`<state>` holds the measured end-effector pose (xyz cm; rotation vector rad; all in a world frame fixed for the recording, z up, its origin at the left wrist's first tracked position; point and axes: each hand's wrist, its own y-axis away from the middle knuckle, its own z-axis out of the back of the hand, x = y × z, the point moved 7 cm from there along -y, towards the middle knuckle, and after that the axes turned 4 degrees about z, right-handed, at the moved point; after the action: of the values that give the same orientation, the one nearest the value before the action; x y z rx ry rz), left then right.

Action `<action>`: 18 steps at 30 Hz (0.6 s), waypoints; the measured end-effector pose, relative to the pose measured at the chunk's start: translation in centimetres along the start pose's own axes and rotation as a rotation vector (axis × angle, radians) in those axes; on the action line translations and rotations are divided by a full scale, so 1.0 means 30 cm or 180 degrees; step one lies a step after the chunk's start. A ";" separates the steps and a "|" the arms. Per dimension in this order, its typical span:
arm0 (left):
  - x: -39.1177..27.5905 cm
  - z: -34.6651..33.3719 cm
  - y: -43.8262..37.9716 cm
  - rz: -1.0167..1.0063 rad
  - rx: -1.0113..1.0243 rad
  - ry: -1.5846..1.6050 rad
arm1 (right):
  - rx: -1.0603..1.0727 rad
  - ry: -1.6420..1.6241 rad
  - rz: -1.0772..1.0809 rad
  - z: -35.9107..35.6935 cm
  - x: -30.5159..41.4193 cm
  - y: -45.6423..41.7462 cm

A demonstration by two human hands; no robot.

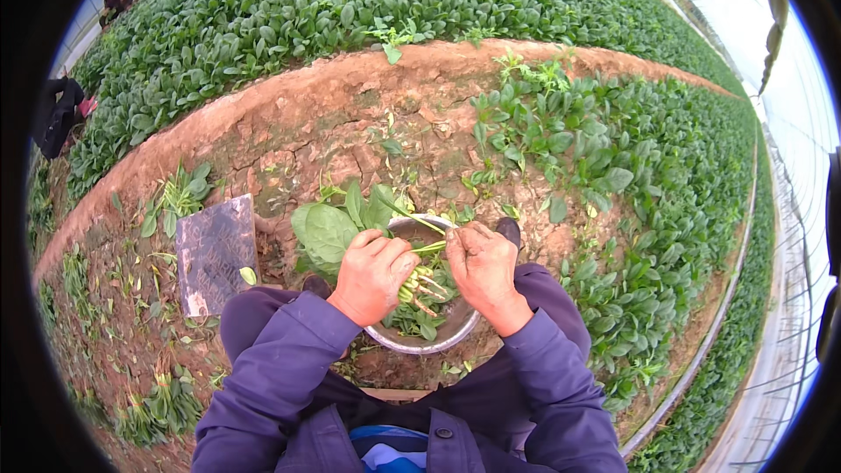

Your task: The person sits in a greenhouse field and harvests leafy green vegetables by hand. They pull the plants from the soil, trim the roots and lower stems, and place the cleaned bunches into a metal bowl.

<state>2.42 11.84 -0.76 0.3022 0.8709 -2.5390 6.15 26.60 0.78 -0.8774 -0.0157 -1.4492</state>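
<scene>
My left hand (374, 272) is closed around a bunch of leafy greens that look like spinach (325, 236). The broad leaves stick out to the left, and the pale roots (427, 302) point right and down. My right hand (483, 269) pinches thin green stalks (430, 247) between thumb and fingers, stretched across from the bunch. Below both hands, between my knees, stands a round metal basin (424, 348). Loose leaves (420, 323) lie inside it; the hands and bunch cover part of its opening.
A dark square board (217, 259) stands left of my knee. Tied bundles of greens (172, 401) lie at lower left, another pile (181, 196) beyond the board. Rows of plants (631, 210) grow right; an earth ridge (302, 79) crosses ahead. Two people (60, 115) are at far left.
</scene>
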 end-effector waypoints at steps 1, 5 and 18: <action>0.006 0.002 -0.001 0.0032 0.0002 0.0079 | -0.0038 0.0074 -0.0063 0.003 -0.010 0.002; 0.060 0.032 0.000 0.0467 -0.0034 0.0751 | 0.0155 0.0450 -0.0220 0.014 -0.062 0.001; 0.166 -0.008 0.069 0.1963 0.0497 0.3396 | 0.0534 -0.2492 -0.1191 -0.097 -0.050 0.004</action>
<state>-0.99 8.88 -3.73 1.7561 0.7155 -1.7487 4.57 26.33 -2.08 -1.2961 -0.9131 -1.3275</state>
